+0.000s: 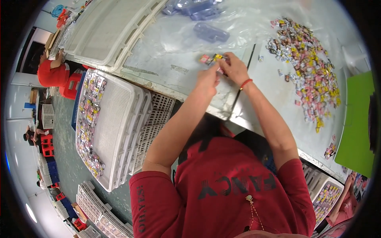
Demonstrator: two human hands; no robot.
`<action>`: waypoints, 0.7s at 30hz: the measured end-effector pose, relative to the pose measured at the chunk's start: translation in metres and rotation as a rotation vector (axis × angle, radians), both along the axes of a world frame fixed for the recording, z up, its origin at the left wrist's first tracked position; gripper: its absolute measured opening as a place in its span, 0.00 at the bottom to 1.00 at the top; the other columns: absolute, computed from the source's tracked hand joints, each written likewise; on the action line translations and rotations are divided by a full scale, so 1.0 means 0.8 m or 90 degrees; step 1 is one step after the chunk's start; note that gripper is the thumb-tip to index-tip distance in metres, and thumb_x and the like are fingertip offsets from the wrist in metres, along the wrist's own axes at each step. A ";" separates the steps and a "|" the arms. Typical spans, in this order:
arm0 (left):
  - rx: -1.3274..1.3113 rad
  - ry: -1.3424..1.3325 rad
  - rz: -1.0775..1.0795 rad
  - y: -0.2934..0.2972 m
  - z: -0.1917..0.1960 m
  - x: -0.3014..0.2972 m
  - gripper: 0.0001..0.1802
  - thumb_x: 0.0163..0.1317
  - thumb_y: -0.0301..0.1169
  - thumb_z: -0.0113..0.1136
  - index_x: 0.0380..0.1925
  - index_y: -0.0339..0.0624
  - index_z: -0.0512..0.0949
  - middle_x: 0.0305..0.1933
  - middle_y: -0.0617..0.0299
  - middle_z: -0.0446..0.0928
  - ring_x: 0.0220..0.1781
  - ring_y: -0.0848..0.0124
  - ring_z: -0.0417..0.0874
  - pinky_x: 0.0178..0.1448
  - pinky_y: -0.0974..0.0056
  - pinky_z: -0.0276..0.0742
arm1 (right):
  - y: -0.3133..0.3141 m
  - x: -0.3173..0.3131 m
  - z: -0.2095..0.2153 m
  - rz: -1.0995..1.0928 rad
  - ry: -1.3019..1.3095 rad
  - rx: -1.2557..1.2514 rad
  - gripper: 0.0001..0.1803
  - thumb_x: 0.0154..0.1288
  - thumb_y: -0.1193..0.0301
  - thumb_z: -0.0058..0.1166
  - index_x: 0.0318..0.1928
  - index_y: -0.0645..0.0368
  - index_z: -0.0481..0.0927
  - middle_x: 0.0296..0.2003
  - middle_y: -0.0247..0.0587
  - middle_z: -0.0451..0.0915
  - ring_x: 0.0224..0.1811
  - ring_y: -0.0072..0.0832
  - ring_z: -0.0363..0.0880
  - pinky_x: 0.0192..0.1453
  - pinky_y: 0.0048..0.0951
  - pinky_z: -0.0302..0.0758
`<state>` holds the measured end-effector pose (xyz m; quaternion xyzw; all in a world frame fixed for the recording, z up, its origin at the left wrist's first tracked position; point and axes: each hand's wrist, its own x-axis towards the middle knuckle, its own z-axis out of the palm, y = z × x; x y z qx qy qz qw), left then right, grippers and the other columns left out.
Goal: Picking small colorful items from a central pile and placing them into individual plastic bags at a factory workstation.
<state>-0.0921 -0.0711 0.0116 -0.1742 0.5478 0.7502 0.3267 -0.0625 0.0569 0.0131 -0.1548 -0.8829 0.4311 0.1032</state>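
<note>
Pinching a row of small bright pieces (212, 58), pink and yellow, between left hand (209, 77) and right hand (234, 68). Holding it just above the table (166, 59), fingers pressing together on it.

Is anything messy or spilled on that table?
Yes. A big pile of small colourful pieces lies scattered loose across the table, right of both hands, with strays around its edges, unlike the neat rows in the white tray.

bright, even overhead light, soft shadows, slight blur, strong fisheye bending at the dark rim
</note>
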 end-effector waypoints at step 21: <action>-0.013 -0.049 -0.126 0.012 0.024 -0.007 0.24 0.69 0.45 0.52 0.58 0.43 0.66 0.56 0.49 0.66 0.61 0.54 0.66 0.69 0.42 0.54 | 0.010 0.009 -0.001 -0.054 0.004 0.023 0.34 0.57 0.49 0.61 0.51 0.66 0.76 0.36 0.54 0.83 0.39 0.44 0.83 0.45 0.37 0.77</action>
